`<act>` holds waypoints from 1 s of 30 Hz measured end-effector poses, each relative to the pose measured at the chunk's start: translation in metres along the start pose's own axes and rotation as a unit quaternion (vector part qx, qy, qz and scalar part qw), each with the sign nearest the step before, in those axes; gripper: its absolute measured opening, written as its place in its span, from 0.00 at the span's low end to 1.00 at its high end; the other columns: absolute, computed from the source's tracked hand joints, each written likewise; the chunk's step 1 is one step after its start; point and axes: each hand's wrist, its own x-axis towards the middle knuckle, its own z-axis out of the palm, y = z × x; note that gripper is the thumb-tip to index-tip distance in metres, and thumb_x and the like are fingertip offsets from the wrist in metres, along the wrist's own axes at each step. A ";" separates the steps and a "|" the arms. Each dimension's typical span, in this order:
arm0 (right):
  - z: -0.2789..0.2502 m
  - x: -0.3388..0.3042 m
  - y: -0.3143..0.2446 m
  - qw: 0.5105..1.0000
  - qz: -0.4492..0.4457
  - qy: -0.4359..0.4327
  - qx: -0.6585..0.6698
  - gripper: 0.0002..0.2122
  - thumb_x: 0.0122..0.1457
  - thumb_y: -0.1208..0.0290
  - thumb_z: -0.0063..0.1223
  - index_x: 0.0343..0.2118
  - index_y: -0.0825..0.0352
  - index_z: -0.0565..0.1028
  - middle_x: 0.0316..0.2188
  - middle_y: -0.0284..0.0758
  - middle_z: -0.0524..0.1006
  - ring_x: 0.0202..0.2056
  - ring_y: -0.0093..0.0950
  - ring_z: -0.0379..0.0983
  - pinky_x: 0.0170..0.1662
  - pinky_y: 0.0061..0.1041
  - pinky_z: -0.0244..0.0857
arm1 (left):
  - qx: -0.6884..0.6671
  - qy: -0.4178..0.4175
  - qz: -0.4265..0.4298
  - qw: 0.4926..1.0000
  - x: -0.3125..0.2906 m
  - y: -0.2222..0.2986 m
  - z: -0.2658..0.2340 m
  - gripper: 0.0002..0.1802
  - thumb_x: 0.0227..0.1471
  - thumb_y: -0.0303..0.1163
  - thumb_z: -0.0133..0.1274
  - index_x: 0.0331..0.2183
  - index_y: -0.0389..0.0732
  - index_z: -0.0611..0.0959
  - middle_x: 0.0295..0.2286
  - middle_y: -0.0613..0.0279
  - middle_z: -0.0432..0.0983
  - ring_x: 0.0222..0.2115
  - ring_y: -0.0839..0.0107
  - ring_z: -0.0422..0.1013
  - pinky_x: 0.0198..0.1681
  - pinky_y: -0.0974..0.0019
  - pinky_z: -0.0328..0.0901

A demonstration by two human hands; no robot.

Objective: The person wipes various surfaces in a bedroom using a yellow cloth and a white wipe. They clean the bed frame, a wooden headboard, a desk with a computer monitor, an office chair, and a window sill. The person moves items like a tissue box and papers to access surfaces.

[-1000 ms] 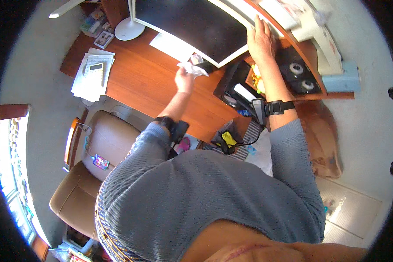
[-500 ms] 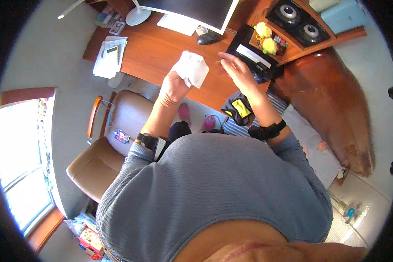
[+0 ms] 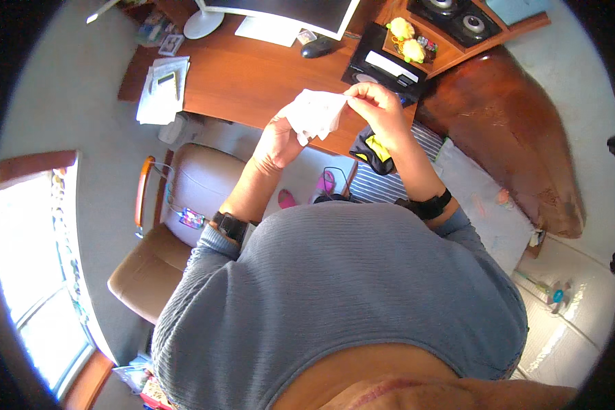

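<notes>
A crumpled white tissue or thin cloth (image 3: 316,113) is held up between my hands, over the front edge of the brown desk (image 3: 242,85). My left hand (image 3: 280,142) is closed around its left side, the fingers partly hidden behind it. At its upper right corner, my right hand (image 3: 379,108) pinches the edge between thumb and fingers. A dark bundle of cloth with a yellow patch (image 3: 374,150) lies below my right hand.
A monitor (image 3: 287,10), a black mouse (image 3: 318,46) and papers (image 3: 162,92) are on the desk. A black printer-like box (image 3: 383,65) stands at its right end, near speakers (image 3: 458,20). The chair (image 3: 201,179) is at the left, with a phone-like object on its seat.
My right hand, open and apart before, has come to the white tissue and now pinches its corner. The tissue has shifted a little right and is spread wider. The whole view has shifted slightly.
</notes>
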 end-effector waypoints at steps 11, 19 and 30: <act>0.144 -0.020 0.062 0.758 -0.421 -0.117 -0.484 0.06 0.43 0.69 0.61 0.27 0.60 0.81 0.33 0.32 0.78 0.42 0.34 0.74 0.45 0.41 0.67 | -0.104 0.091 0.011 0.990 -0.055 -0.008 -0.107 0.24 0.62 0.36 0.40 0.57 0.39 0.73 0.51 0.52 0.76 0.51 0.60 0.73 0.57 0.56 0.67; 0.104 -0.041 0.134 0.865 -0.213 -0.142 -0.431 0.12 0.52 0.72 0.63 0.40 0.65 0.80 0.42 0.38 0.79 0.49 0.42 0.73 0.53 0.43 0.67 | 0.015 0.256 0.015 0.966 -0.108 -0.004 -0.182 0.13 0.63 0.34 0.41 0.46 0.43 0.77 0.35 0.62 0.75 0.34 0.67 0.72 0.36 0.62 0.69; -0.082 -0.088 0.270 0.667 0.330 0.174 -0.645 0.41 0.59 0.43 0.54 0.71 0.56 0.53 0.69 0.55 0.51 0.68 0.61 0.45 0.69 0.52 0.47 | 0.073 0.475 0.069 0.874 -0.207 0.050 -0.253 0.11 0.62 0.33 0.44 0.44 0.44 0.78 0.25 0.67 0.67 0.20 0.75 0.64 0.19 0.74 0.57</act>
